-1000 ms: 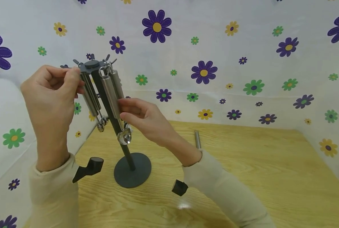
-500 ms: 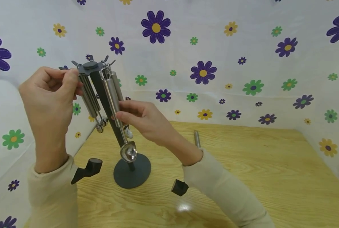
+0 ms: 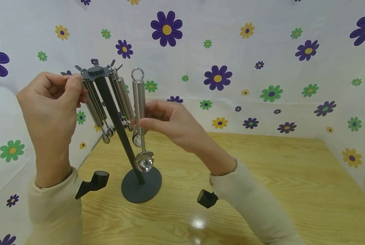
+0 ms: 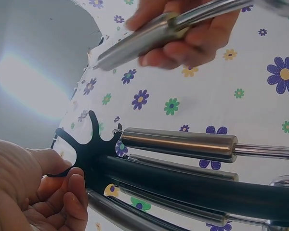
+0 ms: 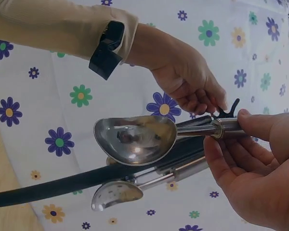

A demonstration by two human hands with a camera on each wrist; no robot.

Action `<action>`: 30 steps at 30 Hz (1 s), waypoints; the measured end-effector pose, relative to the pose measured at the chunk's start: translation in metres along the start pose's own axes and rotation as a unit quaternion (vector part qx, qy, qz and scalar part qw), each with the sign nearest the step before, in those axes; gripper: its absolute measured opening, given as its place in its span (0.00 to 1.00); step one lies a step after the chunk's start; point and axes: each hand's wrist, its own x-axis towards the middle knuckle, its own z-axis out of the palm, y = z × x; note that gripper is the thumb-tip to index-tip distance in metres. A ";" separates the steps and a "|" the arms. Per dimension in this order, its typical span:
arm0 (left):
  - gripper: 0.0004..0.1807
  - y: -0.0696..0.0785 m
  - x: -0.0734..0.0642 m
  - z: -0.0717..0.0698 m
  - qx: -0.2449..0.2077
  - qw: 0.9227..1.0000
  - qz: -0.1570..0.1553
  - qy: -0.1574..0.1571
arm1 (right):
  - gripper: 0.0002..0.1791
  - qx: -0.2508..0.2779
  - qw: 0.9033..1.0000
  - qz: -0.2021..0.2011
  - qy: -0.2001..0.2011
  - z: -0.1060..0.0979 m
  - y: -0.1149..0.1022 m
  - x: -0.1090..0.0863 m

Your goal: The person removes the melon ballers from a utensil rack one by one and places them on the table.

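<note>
My left hand [image 3: 52,105] pinches one hook arm at the top of a dark utensil stand [image 3: 113,110]. Between the thumb and fingers of my right hand [image 3: 177,127] is a steel ice cream scoop [image 3: 139,102], held by the lower handle. It hangs nearly upright, ring at the top and shiny bowl below, just right of the stand and apart from its hooks. The right wrist view shows the hollow of the scoop's bowl [image 5: 137,139]. Several other steel-handled utensils [image 3: 121,98] hang from the stand, their ends partly hidden behind one another.
The stand's round base [image 3: 142,183] rests on a wood-grain table [image 3: 277,190]. Behind it rises a white flowered cloth [image 3: 188,44], which also lines the sides. A small end of something shows beside my right sleeve [image 3: 247,194].
My right hand has lowered the scoop off its hook and carried it rightward, clear of the stand. My right sleeve now covers most of the steel rod on the table. The left hand keeps its pinch.
</note>
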 end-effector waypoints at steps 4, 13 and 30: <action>0.07 0.000 0.000 0.002 -0.024 1.000 -0.002 -0.003 | 0.12 -0.029 0.999 0.016 0.019 -0.017 0.004 -0.015; 0.07 -0.001 0.000 0.001 -0.004 1.000 0.007 -0.001 | 0.11 -0.044 0.994 0.079 0.062 -0.061 0.031 -0.055; 0.06 -0.001 0.001 -0.001 -0.026 1.000 0.006 0.000 | 0.09 -0.041 0.980 0.148 0.130 -0.119 0.057 -0.125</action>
